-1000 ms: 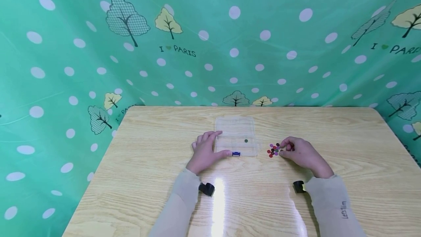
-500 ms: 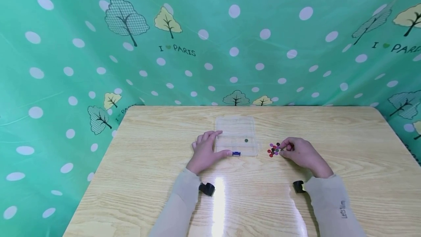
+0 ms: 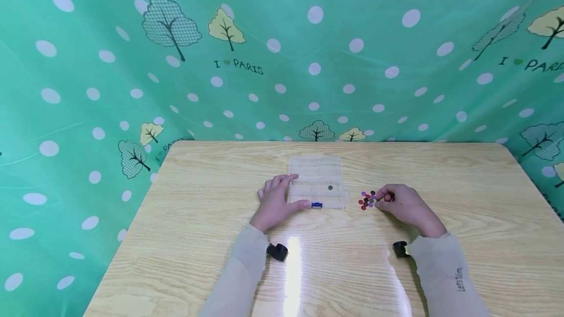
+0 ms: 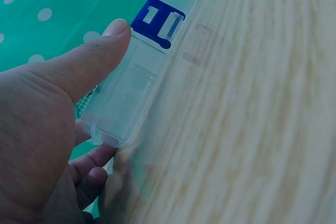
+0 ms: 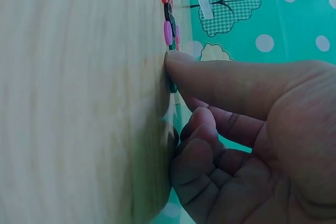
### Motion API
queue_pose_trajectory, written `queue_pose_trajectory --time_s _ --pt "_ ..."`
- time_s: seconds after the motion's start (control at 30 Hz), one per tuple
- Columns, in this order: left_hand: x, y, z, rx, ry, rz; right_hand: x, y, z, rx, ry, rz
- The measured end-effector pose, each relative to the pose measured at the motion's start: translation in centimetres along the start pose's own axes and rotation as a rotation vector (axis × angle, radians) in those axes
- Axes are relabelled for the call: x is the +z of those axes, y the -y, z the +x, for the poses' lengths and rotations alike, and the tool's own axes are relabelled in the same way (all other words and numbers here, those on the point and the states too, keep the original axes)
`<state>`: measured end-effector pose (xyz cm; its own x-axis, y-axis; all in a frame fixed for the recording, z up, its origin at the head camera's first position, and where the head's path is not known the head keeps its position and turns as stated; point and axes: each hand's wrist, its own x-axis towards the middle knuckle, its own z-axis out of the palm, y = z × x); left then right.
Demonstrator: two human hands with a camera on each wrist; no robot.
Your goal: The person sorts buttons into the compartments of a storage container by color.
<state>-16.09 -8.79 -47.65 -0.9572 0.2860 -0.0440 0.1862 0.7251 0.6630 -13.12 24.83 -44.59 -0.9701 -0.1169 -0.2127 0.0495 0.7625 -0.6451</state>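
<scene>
A clear plastic box (image 3: 315, 192) lies with its lid folded back, a blue latch (image 4: 159, 22) on its front and one dark green button (image 3: 330, 188) inside. My left hand (image 3: 276, 203) holds the box at its left front corner; the thumb lies along the front beside the latch, the fingers at the left side. Right of the box lies a small pile of red, black, purple and green buttons (image 3: 365, 201). At the pile's right edge, my right hand (image 3: 403, 204) pinches a dark green button (image 5: 173, 86) between thumb and forefinger, mostly hidden by the thumb.
Wood-grain table (image 3: 211, 175) underneath, with a green dotted cloth (image 3: 282, 62) hanging behind its far edge. A clear tab (image 3: 347, 196) sticks out at the box's right side. Black wrist cameras (image 3: 277, 252) sit close over the table by both sleeves.
Both hands stay almost where they were. The right fingertips have closed slightly on the button at the edge of the pile; the box has not moved.
</scene>
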Motion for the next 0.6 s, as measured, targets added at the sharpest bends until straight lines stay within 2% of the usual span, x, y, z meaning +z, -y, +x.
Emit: queue_pose_trajectory --time_s 0.6 --pt "-0.1 -0.2 -0.08 -0.006 0.0 -0.006 -0.08 -0.01 0.09 0.035 0.008 -0.022"
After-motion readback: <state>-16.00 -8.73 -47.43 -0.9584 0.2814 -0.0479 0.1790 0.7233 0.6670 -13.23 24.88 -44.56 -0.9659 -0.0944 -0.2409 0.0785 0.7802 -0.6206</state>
